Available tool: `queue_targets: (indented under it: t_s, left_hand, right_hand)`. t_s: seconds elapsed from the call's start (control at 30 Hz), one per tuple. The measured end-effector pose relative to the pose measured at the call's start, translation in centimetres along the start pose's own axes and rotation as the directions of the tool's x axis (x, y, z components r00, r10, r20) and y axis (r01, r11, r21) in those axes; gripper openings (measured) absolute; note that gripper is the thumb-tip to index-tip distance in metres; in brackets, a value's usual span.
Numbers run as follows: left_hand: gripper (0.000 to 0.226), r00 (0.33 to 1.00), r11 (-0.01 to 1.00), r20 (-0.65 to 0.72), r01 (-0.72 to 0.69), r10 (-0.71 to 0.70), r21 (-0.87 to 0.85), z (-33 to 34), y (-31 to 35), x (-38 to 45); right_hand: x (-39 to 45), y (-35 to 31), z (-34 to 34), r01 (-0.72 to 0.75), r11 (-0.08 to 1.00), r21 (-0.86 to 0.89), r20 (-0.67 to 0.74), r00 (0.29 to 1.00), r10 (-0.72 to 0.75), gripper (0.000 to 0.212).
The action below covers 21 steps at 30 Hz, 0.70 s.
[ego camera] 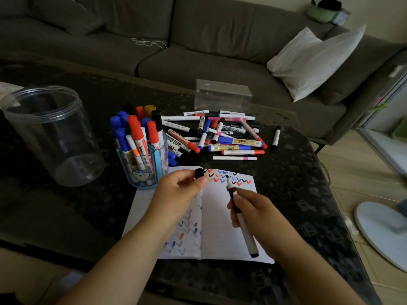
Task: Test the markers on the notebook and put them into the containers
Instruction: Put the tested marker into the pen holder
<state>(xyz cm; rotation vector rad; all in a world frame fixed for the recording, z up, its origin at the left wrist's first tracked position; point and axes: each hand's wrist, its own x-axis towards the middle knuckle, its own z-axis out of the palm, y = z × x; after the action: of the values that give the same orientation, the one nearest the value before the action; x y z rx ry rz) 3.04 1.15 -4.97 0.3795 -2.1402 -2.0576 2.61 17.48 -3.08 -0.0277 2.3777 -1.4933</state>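
Now I see the right hand (253, 211) gripping an uncapped black marker (241, 219), tip on the notebook (222, 234); the left hand (178, 190) pinches its cap (199, 173).

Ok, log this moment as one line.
left hand: holds black cap | right hand: grips uncapped marker, tip at notebook | blue cup: holds markers

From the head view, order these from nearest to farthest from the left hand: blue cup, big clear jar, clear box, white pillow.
From the left hand:
1. Blue cup, just left of it.
2. Big clear jar, farther left.
3. Clear box, behind the marker pile.
4. White pillow, on the sofa, far right.
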Motion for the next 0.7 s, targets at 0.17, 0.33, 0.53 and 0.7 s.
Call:
queue_targets:
  t_s: [0.17,0.33,0.53,0.7]
  left_hand:
    - [0.017,0.998,0.984,0.039,-0.056,0.05,0.171,0.4,-0.3,0.6]
    - [0.024,0.986,0.923,0.095,-0.16,0.135,0.349,1.3,-0.8,1.0]
    - [0.019,0.959,0.833,0.168,-0.283,0.23,0.476,2.2,-1.5,1.3]
    - [0.017,0.894,0.69,0.321,-0.446,0.313,0.569,2.8,-2.0,1.2]
  right_hand:
    - [0.5,-1.1,-1.4,-0.013,0.891,0.454,0.02,1.0,0.005,0.026]
    - [1.9,-0.5,-2.9,-0.161,0.643,0.749,0.105,0.987,0.125,0.03]
    - [4.2,1.8,-3.7,-0.053,0.868,0.494,-0.04,0.996,0.083,0.012]
    - [5.9,3.0,-3.7,0.04,0.999,0.025,-0.237,0.971,-0.033,0.032]
